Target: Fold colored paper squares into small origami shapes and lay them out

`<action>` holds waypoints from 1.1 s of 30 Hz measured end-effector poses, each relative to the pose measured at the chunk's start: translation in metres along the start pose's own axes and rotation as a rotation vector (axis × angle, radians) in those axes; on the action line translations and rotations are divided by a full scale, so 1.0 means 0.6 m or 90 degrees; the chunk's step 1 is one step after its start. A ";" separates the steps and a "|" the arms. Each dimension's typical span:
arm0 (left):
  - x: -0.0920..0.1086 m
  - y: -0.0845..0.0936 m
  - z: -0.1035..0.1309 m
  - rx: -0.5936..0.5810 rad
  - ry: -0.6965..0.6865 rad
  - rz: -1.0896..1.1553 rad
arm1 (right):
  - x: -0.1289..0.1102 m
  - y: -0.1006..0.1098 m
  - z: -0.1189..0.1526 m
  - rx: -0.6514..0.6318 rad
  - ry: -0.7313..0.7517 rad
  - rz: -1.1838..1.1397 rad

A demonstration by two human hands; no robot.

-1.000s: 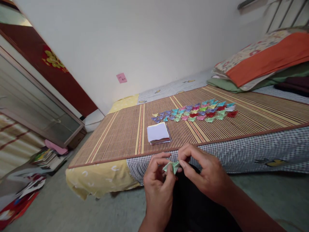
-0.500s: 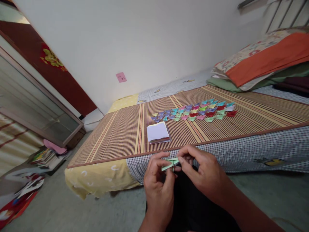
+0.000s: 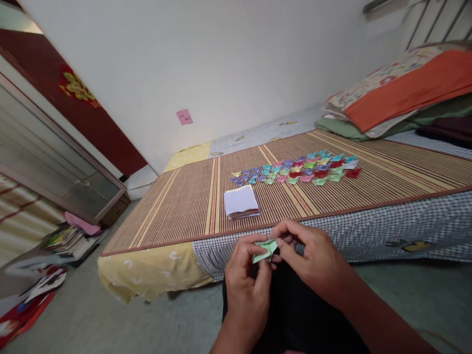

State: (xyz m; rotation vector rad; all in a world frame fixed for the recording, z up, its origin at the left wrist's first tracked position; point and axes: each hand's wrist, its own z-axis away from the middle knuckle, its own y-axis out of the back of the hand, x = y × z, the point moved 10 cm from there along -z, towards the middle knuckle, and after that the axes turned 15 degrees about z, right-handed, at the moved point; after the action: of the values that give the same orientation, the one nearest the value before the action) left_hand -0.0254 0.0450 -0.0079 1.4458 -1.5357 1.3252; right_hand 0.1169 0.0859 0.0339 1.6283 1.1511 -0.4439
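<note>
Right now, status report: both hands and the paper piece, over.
Left hand and right hand both pinching green folded paper. Held in front of bed edge. Paper stack and finished folds apart on mat, nothing obstructing.

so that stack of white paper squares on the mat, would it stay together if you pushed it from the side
Probably not. The paper stack is loose thin sheets with nothing visibly binding them, so a push would likely fan the top ones off. It looks light, and the ribbed bamboo mat may snag the bottom sheet. Single sheets should be floppy.
</note>
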 end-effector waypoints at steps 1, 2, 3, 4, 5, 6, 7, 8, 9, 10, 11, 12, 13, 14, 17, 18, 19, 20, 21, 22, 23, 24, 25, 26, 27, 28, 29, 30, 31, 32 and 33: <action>0.005 -0.005 0.000 -0.025 -0.021 -0.031 | 0.003 -0.002 0.000 -0.007 -0.007 -0.020; 0.009 -0.010 0.001 -0.051 -0.041 -0.061 | 0.007 -0.004 -0.001 -0.015 -0.014 -0.041; 0.012 -0.015 0.002 -0.070 -0.056 -0.087 | 0.011 -0.006 -0.001 -0.022 -0.020 -0.058; 0.014 -0.018 0.003 -0.083 -0.063 -0.101 | 0.014 -0.008 -0.001 -0.027 -0.025 -0.069; 0.015 -0.022 0.004 -0.096 -0.065 -0.111 | 0.018 -0.008 -0.002 -0.029 -0.026 -0.070; 0.016 -0.025 0.004 -0.108 -0.063 -0.119 | 0.021 -0.006 -0.002 -0.026 -0.023 -0.058; 0.016 -0.028 0.004 -0.116 -0.055 -0.121 | 0.023 -0.003 -0.003 -0.016 -0.017 -0.033; 0.017 -0.029 0.003 -0.117 -0.041 -0.112 | 0.023 0.002 -0.004 -0.007 -0.007 0.000; 0.016 -0.028 0.000 -0.107 -0.021 -0.088 | 0.022 0.007 -0.004 0.001 0.007 0.037; 0.016 -0.024 -0.003 -0.091 0.006 -0.052 | 0.019 0.011 -0.004 0.001 0.024 0.070; 0.014 -0.019 -0.008 -0.073 0.036 -0.005 | 0.015 0.012 -0.004 -0.009 0.046 0.096; 0.012 -0.014 -0.013 -0.056 0.068 0.038 | 0.009 0.010 -0.004 -0.028 0.068 0.112; 0.008 -0.014 -0.018 -0.063 0.104 0.064 | 0.003 0.007 -0.003 -0.054 0.091 0.120; 0.004 -0.017 -0.021 -0.084 0.141 0.071 | -0.003 0.002 -0.002 -0.081 0.113 0.126; -0.015 -0.036 -0.020 -0.201 0.234 0.019 | -0.018 -0.015 0.003 -0.146 0.163 0.155; -0.019 -0.039 -0.018 -0.228 0.243 0.005 | -0.021 -0.021 0.004 -0.162 0.177 0.167; -0.022 -0.041 -0.016 -0.244 0.243 -0.001 | -0.025 -0.027 0.005 -0.178 0.189 0.178; -0.024 -0.043 -0.014 -0.249 0.240 0.002 | -0.027 -0.034 0.006 -0.193 0.199 0.185; -0.027 -0.044 -0.012 -0.249 0.241 0.012 | -0.028 -0.040 0.007 -0.207 0.203 0.189; -0.030 -0.046 -0.008 -0.249 0.247 0.030 | -0.029 -0.043 0.007 -0.213 0.204 0.186; -0.033 -0.048 -0.006 -0.245 0.254 0.054 | -0.028 -0.045 0.006 -0.214 0.199 0.176; -0.035 -0.050 -0.003 -0.238 0.262 0.077 | -0.027 -0.043 0.004 -0.205 0.188 0.159; -0.036 -0.049 -0.003 -0.225 0.267 0.097 | -0.025 -0.038 0.003 -0.188 0.172 0.136; -0.037 -0.046 -0.003 -0.204 0.267 0.115 | -0.023 -0.029 0.001 -0.159 0.155 0.112; -0.035 -0.040 -0.005 -0.178 0.261 0.127 | -0.019 -0.020 0.000 -0.124 0.137 0.093; -0.034 -0.033 -0.008 -0.150 0.252 0.132 | -0.013 -0.010 0.001 -0.090 0.118 0.081; -0.033 -0.026 -0.011 -0.122 0.243 0.134 | -0.008 -0.004 0.003 -0.064 0.101 0.078; -0.032 -0.020 -0.013 -0.100 0.234 0.134 | -0.003 -0.001 0.006 -0.049 0.090 0.081; -0.032 -0.015 -0.014 -0.084 0.225 0.132 | 0.001 -0.004 0.010 -0.052 0.085 0.087; -0.031 -0.012 -0.016 -0.074 0.216 0.129 | 0.003 -0.010 0.014 -0.064 0.084 0.093; -0.031 -0.010 -0.017 -0.068 0.207 0.123 | 0.005 -0.017 0.018 -0.082 0.086 0.096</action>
State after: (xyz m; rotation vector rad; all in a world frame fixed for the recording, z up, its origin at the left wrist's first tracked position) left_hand -0.0180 0.0612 -0.0209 0.9798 -1.5274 1.4828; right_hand 0.1122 0.0778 0.0219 1.6375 1.1225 -0.1609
